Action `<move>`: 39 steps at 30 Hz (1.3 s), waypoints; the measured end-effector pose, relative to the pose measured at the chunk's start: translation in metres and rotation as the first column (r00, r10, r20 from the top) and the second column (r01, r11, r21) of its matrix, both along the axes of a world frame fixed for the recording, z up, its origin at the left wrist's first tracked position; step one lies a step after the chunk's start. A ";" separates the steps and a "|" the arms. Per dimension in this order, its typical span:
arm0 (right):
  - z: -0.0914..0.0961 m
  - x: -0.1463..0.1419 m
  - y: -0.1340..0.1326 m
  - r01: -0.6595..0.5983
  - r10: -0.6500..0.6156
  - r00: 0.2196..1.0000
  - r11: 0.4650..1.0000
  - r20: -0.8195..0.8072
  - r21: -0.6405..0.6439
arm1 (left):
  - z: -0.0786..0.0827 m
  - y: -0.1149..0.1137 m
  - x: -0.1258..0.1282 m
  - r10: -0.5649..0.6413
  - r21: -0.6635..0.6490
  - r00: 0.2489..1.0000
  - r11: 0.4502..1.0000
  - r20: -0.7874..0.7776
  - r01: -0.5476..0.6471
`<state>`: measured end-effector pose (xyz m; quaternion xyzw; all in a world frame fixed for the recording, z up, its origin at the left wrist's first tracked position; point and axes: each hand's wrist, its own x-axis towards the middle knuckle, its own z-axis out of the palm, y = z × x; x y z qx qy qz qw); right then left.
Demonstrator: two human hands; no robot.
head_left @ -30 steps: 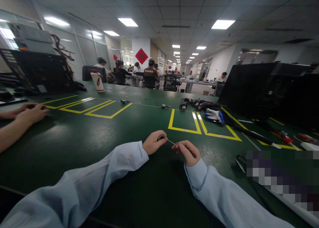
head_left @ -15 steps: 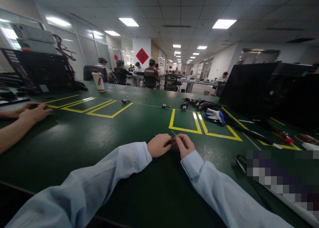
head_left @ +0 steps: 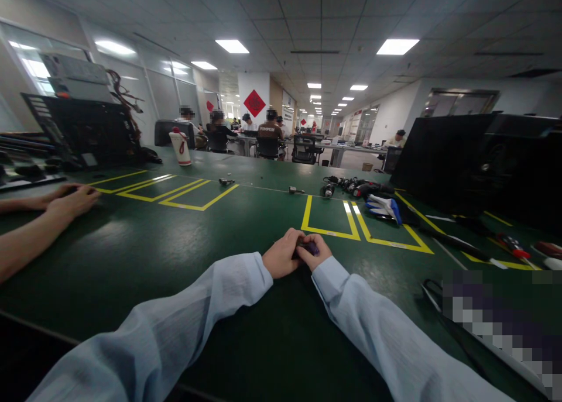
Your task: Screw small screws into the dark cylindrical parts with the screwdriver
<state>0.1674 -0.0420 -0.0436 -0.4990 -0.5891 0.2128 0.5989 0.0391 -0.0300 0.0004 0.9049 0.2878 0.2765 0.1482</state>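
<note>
My left hand (head_left: 284, 254) and my right hand (head_left: 317, 251) meet above the green table (head_left: 246, 343), fingertips touching. Between them sits a small dark purple object (head_left: 312, 247), mostly covered by the fingers, so its kind does not show. My right hand is closed with this object against its fingers. The left fingers curl around its other side, and what they grip is hidden. Just beyond my hands, yellow tape outlines (head_left: 330, 233) mark the tabletop.
A co-worker's hands (head_left: 72, 203) rest at the left. A cup (head_left: 180, 147) stands at the back left. Two small metal tool parts (head_left: 295, 190) lie mid-table. Tools with cables (head_left: 351, 186), a glove (head_left: 383, 208) and a screwdriver (head_left: 513, 246) are at the right, before a black case (head_left: 439, 156).
My hands have come together, the right moving left against the left hand. The thin pale piece at the right fingertips no longer shows. The camera view has shifted slightly.
</note>
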 end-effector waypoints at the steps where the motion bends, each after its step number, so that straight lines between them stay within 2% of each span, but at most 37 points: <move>1: 0.000 0.001 -0.001 -0.024 0.024 1.000 1.000 0.018 -0.007 | 0.000 0.001 -0.001 0.006 -0.009 1.000 1.000 0.025 -0.006; 6: 0.002 0.004 -0.001 -0.024 0.027 0.994 0.999 0.104 -0.025 | 0.001 0.000 -0.001 -0.033 -0.023 0.998 0.999 0.044 0.034; 8: 0.003 0.010 0.003 0.016 -0.015 0.993 1.000 0.115 -0.008 | 0.002 -0.001 0.000 -0.074 0.008 0.996 0.997 0.049 0.073; 11: 0.006 0.030 0.013 0.141 -0.144 0.973 0.990 0.183 0.027 | 0.006 -0.005 -0.001 -0.080 0.040 0.995 0.996 0.053 0.078; 13: 0.009 0.051 0.020 0.270 -0.264 0.940 0.963 0.216 0.001 | 0.008 -0.007 -0.001 -0.054 0.030 0.998 0.998 0.027 0.054; 17: 0.019 0.099 0.031 0.447 -0.429 0.871 0.894 0.238 -0.023 | 0.012 -0.009 -0.004 -0.041 -0.006 0.997 0.999 -0.063 0.040; 21: 0.022 0.137 0.035 0.564 -0.529 0.803 0.824 0.274 -0.062 | 0.014 -0.009 -0.006 -0.050 -0.012 0.994 0.999 -0.098 0.049; 24: 0.020 0.150 0.038 0.607 -0.558 0.771 0.790 0.306 -0.089 | 0.013 -0.009 -0.007 -0.048 -0.014 0.992 0.999 -0.120 0.047; 28: 0.016 0.156 0.043 0.626 -0.566 0.751 0.773 0.340 -0.098 | 0.012 -0.009 -0.006 -0.038 -0.006 0.991 0.999 -0.125 0.038; 39: 0.019 0.149 0.043 0.585 -0.497 0.768 0.800 0.404 -0.130 | 0.016 -0.014 -0.005 -0.016 0.052 0.984 0.998 -0.175 0.026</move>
